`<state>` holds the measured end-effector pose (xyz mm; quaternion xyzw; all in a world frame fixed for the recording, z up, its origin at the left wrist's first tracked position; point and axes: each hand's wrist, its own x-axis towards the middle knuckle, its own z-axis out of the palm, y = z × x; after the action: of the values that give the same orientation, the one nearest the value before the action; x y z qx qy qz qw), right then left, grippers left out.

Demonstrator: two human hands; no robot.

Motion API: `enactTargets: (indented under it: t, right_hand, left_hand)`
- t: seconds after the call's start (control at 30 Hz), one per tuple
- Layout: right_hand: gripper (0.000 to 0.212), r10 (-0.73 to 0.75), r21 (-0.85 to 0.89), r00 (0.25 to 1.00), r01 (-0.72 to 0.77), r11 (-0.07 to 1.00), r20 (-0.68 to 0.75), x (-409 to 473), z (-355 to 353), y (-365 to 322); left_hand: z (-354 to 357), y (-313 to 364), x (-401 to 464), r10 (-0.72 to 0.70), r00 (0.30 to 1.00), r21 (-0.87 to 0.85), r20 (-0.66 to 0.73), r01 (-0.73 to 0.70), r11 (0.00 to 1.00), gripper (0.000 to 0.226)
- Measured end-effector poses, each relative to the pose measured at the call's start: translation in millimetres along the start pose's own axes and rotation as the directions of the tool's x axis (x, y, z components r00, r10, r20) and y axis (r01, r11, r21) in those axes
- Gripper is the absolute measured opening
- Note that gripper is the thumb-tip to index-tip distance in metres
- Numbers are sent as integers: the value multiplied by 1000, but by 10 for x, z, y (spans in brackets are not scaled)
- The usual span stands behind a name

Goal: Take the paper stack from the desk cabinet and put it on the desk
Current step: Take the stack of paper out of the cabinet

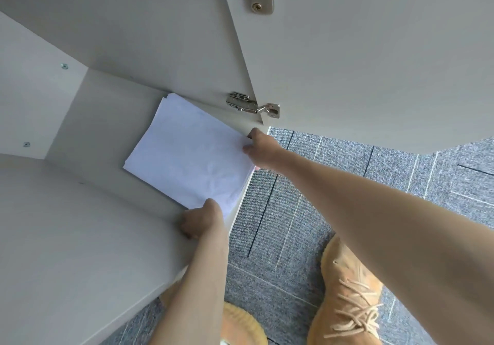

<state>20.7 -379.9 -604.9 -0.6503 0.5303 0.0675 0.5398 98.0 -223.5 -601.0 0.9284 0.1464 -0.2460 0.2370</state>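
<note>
A white paper stack [187,155] lies flat on the floor of the open desk cabinet [107,120], its near edge slightly over the cabinet's front lip. My left hand [200,220] grips the stack's near left corner, thumb on top. My right hand [260,148] pinches the stack's right edge at the front lip, with fingers under the sheets. The sheets are a little crumpled and fanned at the far end.
The cabinet door [361,58] stands open on the right, held by metal hinges [251,105]. The cabinet's left side wall [66,237] runs close beside my left arm. Grey carpet [307,211] and my tan shoes [347,296] are below.
</note>
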Motion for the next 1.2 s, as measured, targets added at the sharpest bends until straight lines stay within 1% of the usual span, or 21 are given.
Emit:
enactTargets:
  t: [0.07,0.13,0.17,0.23,0.3,0.37,0.43,0.5,0.57,0.63,0.7,0.73,0.8,0.87,1.0,1.07,1.13,1.17,1.2]
  right_hand:
    - [42,7,20,1000,-7,1000,4,-85,-88,137]
    - [39,6,9,999,-7,1000,48,-169,-184,279]
    - [36,14,10,996,-15,1000,89,-221,-244,353]
    - [30,49,55,975,-62,997,218,-312,-360,546]
    - [30,66,148,927,-128,981,369,-383,-482,751]
    - [32,74,237,873,-211,948,483,-430,-576,924]
    - [32,79,272,825,-273,923,560,-460,-649,1026]
    - [36,96,279,792,-321,905,602,-473,-687,1057]
    - [45,133,243,806,-325,914,577,-471,-679,1043]
    - [57,165,138,845,-270,953,509,-440,-642,950]
    - [83,141,89,896,-195,977,421,-386,-569,850]
    - [88,125,77,917,-166,983,378,-355,-526,798]
    - [74,114,-12,959,-115,993,260,-342,-421,711]
    - [63,95,-116,982,-77,990,161,-381,-343,685]
    - [43,55,-123,995,-44,991,87,-742,-251,653]
    - [36,66,-109,997,-61,992,43,-1034,-238,622]
    - [34,77,-111,997,-76,991,3,-1330,-249,582]
    - [34,84,-111,996,-84,990,-6,-1476,-274,560]
    - [36,97,-106,995,-98,990,-13,-1615,-318,537]
  left_hand:
    - [79,-141,-31,28,999,-35,28,-27,999,59]
    - [69,-211,-239,34,997,-110,68,-27,994,55]
    - [39,-233,-357,25,996,-147,90,-12,989,54]
    - [11,-331,-520,-7,992,-207,123,33,978,52]
    - [9,-429,-620,-29,990,-245,138,62,967,53]
    - [35,-493,-668,-53,988,-326,145,98,940,55]
    - [49,-530,-686,-110,979,-416,174,174,892,56]
    - [51,-595,-675,-150,949,-460,278,268,847,46]
    - [33,-662,-655,-165,899,-441,406,351,826,40]
    - [20,-718,-609,-120,852,-458,509,386,801,43]
    - [-7,-723,-589,-49,832,-463,552,355,813,45]
    - [-24,-705,-586,-11,827,-464,562,326,824,43]
    - [-66,-660,-588,54,826,-478,561,270,836,41]
    - [-122,-638,-604,57,838,-468,542,245,849,39]
    - [-264,-713,-640,-14,820,-377,573,279,883,35]
    - [-403,-654,-814,-9,847,-332,532,218,918,23]
    - [-522,-577,-1024,5,900,-287,436,134,948,15]
    - [-584,-554,-1139,-5,917,-252,398,115,961,20]
    - [-635,-547,-1241,-16,925,-230,379,111,967,30]
